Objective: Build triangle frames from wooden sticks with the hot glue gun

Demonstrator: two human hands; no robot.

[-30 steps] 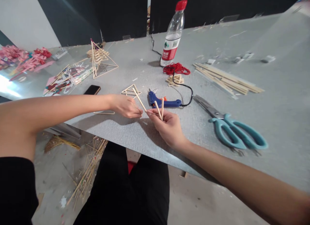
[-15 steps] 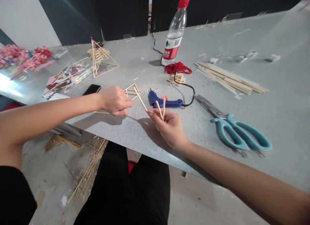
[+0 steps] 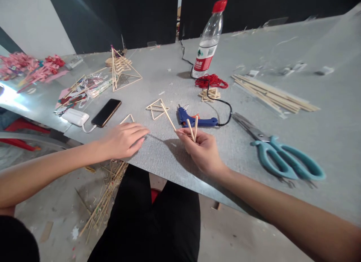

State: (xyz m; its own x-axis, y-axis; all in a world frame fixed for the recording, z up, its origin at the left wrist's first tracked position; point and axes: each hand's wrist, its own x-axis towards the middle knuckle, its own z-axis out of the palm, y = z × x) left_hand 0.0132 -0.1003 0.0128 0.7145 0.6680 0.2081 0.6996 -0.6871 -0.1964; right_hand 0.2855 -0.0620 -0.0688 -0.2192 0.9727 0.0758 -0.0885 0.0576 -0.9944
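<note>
My right hand [image 3: 201, 147] is closed around thin wooden sticks [image 3: 192, 129]. Two of them poke up out of the fist, and a longer wooden stick [image 3: 169, 116] extends from the fingertips toward a star-shaped stick frame [image 3: 153, 108] lying behind it. My left hand [image 3: 126, 139] rests low near the table's front edge, fingers stretched out and palm down. It partly covers another stick frame [image 3: 129, 117], of which only a pointed corner shows. Behind my right hand lies a blue hot glue gun [image 3: 200, 121] with a black cord.
Teal-handled scissors [image 3: 282, 153] lie at right, before a bundle of flat sticks [image 3: 273, 92]. A water bottle [image 3: 208, 47], red cord [image 3: 211, 81] and stacked stick stars [image 3: 210, 94] stand behind. Left are a phone [image 3: 106, 112], a white power bank [image 3: 75, 117] and a stick pyramid [image 3: 124, 72].
My left hand has come down and left toward the table edge, its curled fingers straightening. The phone and power bank are now uncovered. My right hand keeps its sticks.
</note>
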